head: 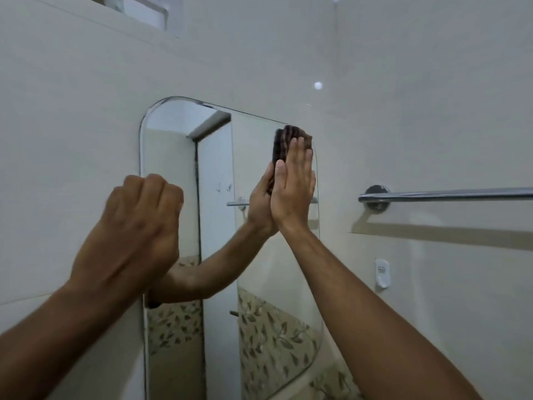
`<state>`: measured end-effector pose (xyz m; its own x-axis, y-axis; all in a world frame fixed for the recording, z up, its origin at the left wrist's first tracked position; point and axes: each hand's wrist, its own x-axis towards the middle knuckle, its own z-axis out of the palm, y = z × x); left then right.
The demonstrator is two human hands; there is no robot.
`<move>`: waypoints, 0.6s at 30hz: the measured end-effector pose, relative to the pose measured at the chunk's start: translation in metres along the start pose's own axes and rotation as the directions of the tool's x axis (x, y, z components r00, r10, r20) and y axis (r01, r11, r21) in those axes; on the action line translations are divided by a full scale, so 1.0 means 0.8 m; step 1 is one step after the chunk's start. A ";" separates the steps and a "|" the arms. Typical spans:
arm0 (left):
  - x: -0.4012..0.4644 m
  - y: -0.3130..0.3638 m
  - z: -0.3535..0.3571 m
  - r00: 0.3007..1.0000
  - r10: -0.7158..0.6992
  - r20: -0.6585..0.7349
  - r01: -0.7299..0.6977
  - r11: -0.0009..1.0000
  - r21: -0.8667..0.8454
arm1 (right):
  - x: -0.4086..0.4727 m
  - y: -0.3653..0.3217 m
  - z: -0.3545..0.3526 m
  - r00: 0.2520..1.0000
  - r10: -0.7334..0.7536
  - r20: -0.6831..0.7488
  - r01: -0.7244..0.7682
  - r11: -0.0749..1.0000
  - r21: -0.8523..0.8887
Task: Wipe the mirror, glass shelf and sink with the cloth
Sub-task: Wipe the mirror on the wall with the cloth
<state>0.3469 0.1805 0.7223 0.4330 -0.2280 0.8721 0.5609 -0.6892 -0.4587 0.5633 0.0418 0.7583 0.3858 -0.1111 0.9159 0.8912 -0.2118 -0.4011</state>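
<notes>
Right hand [292,186] presses brown cloth [291,137] flat against mirror [178,157].

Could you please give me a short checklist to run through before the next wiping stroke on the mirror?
1. Cloth flat against mirror: ok, right hand presses it with straight fingers.
2. Cloth at upper right corner, so glass remains below and left: ok.
3. Left hand off the glass: ok, curled, over the mirror's left edge, holding nothing.
4. Towel bar out of the stroke's way: ok, it is right of the mirror.
5. Cloth damp: cannot tell.
</notes>
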 end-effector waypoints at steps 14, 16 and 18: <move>-0.003 -0.002 0.007 0.996 -0.004 -0.095 0.001 0.999 -0.041 | -0.031 0.049 -0.005 0.997 -0.072 0.032 0.071 0.997 0.018; -0.004 0.003 -0.002 0.997 0.002 -0.080 -0.004 1.000 -0.022 | -0.025 0.059 -0.010 0.995 0.101 0.004 -0.101 0.995 0.010; -0.004 0.006 -0.011 0.998 -0.008 -0.057 0.007 1.000 -0.010 | -0.034 0.055 -0.010 0.987 0.161 -0.004 -0.161 0.987 0.000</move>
<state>0.3418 0.1718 0.7187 0.3880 -0.2613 0.8839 0.5567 -0.6978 -0.4507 0.5903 0.0277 0.7155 0.5230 -0.1478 0.8394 0.8175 -0.1916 -0.5431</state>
